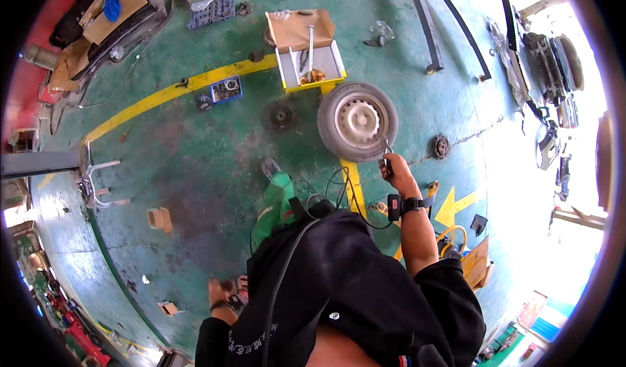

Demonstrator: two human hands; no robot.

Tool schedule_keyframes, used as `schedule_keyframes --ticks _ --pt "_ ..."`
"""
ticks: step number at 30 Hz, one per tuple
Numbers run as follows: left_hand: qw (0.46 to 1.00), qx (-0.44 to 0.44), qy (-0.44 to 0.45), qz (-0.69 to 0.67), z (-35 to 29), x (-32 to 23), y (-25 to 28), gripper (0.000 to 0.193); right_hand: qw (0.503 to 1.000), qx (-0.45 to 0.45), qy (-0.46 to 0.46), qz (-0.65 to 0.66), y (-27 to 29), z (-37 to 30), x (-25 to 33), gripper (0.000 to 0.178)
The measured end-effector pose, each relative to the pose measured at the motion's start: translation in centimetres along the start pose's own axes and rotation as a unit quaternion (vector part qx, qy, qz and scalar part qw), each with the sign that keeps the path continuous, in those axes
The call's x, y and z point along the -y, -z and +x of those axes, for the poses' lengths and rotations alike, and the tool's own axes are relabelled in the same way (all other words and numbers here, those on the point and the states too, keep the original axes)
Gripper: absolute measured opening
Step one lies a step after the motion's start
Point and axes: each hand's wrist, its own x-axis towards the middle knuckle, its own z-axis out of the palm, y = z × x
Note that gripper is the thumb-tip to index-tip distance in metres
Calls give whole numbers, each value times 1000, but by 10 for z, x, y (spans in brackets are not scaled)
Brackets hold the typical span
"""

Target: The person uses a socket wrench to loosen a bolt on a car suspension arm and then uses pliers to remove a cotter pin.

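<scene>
My right hand (394,173) is closed around a small hand tool (389,150) with a metal end and a dark grip; its exact kind is hard to make out. That metal end meets or overlaps the lower right edge of a wheel (359,118), which lies flat on the floor with its pale steel rim facing up. My left hand (220,293) hangs low at the left of my body, small and smeared, beside a reddish thing (241,291) I cannot identify. Its fingers do not show clearly. A cable runs from a small box at my right wrist.
Beyond the wheel stands an open carton (312,67) with tools in it. Left of it are a blue box of small parts (226,89), a dark round part (280,116) and a tool case (212,12). A toothed part (440,146) lies right, near metal stand legs (427,34).
</scene>
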Motion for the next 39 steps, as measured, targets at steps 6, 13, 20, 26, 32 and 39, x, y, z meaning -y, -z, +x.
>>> schedule_keyframes --ticks 6,13,20,26,32,39 --pt "970 -116 124 -175 220 -207 -4 36 998 27 -1 -53 -75 54 74 16" --pt "953 -220 137 -160 252 -384 -52 36 990 64 -63 -111 -157 173 130 17" --pt "853 -260 374 -253 104 -271 -124 31 959 99 -133 -231 -245 275 181 21" --pt "789 -209 308 -489 -17 -262 -201 40 943 170 -93 -272 -310 338 220 20" --pt "793 -255 317 -453 -2 -335 -258 31 827 228 36 -512 -312 351 216 30" --pt "762 -290 371 -444 8 -319 -276 25 723 104 170 -661 -230 405 186 35"
